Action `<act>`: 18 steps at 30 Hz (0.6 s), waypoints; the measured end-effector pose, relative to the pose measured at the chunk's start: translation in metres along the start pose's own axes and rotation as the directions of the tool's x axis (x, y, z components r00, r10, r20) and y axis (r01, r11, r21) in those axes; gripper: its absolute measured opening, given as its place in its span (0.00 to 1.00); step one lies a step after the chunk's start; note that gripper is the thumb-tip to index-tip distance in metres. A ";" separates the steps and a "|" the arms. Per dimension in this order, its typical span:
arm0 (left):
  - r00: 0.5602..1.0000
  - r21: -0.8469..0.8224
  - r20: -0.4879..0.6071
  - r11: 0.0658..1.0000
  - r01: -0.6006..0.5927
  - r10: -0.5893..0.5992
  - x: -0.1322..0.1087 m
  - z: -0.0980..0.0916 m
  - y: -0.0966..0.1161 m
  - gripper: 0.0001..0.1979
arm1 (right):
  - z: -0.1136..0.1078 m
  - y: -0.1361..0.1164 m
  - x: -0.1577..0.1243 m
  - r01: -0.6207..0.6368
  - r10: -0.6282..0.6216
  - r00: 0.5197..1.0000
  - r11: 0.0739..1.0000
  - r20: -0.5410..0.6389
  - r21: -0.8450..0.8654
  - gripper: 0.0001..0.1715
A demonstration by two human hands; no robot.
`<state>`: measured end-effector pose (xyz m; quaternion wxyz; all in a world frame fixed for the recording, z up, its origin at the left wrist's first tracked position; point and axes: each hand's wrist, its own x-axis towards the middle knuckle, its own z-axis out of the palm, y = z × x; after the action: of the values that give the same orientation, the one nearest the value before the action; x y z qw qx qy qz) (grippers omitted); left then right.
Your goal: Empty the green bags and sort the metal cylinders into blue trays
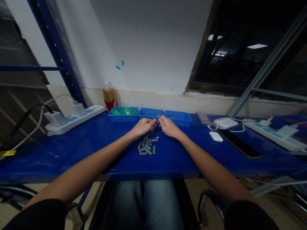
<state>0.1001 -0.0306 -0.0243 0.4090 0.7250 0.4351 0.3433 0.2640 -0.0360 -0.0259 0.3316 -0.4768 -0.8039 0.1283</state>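
Note:
My left hand [145,125] and my right hand [169,126] are close together over the blue table [177,156], in front of the blue bins. The fingers of both are closed in a pinch, and anything between them is too small or hidden to name. Just below the hands lies a loose group of short grey metal cylinders [148,148]. Beside its upper right edge is a small screw [157,137]. Behind my hands, the middle blue bin [145,112] and the right blue bin [181,120] hold small metal parts.
Green plastic pieces [123,111] fill the left blue bin [123,119]. A drink bottle [109,97] stands behind it. White power strips [76,121] [275,135] lie at both sides. A phone [241,144], a white earphone case [216,136] and cables are on the right.

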 end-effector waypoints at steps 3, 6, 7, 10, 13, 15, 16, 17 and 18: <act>0.998 -0.187 0.034 0.980 0.065 -0.059 0.000 0.001 0.001 0.19 | 0.002 -0.001 -0.001 0.096 -0.097 0.993 0.995 -0.065 -0.019 0.07; 0.999 -0.248 0.022 0.968 0.036 -0.032 -0.001 -0.001 0.002 0.15 | 0.002 -0.002 -0.001 0.135 -0.131 0.986 0.990 -0.106 0.031 0.06; 1.000 -0.237 0.005 0.971 0.008 -0.007 -0.001 -0.001 0.002 0.14 | 0.002 -0.002 -0.001 0.125 -0.117 0.987 0.990 -0.111 0.071 0.06; 0.989 -0.111 -0.096 0.986 -0.123 0.112 -0.001 -0.003 0.001 0.12 | 0.004 -0.003 0.000 0.026 -0.001 0.993 0.976 -0.114 0.218 0.10; 0.957 0.080 -0.162 0.970 -0.230 0.241 0.000 -0.002 0.001 0.12 | 0.007 -0.004 0.002 -0.078 0.102 0.993 0.945 -0.060 0.317 0.15; 0.942 0.211 -0.160 0.943 -0.259 0.295 -0.002 -0.002 0.007 0.11 | 0.007 -0.006 0.003 -0.112 0.121 0.993 0.927 -0.003 0.358 0.17; 0.933 0.287 -0.159 0.920 -0.268 0.322 -0.005 -0.003 0.012 0.11 | 0.006 -0.006 0.004 -0.116 0.121 0.993 0.923 0.009 0.366 0.16; 0.921 0.371 -0.157 0.885 -0.280 0.357 -0.011 -0.004 0.017 0.11 | 0.004 -0.005 0.005 -0.112 0.121 0.993 0.929 -0.004 0.353 0.16; 0.905 0.452 -0.146 0.840 -0.299 0.401 -0.018 -0.005 0.023 0.12 | 0.001 -0.002 0.006 -0.102 0.121 0.992 0.944 -0.043 0.312 0.15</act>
<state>0.0967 -0.0526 -0.0038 0.1194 0.8173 0.4029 0.3943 0.2600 -0.0325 -0.0230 0.4191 -0.4675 -0.7349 0.2565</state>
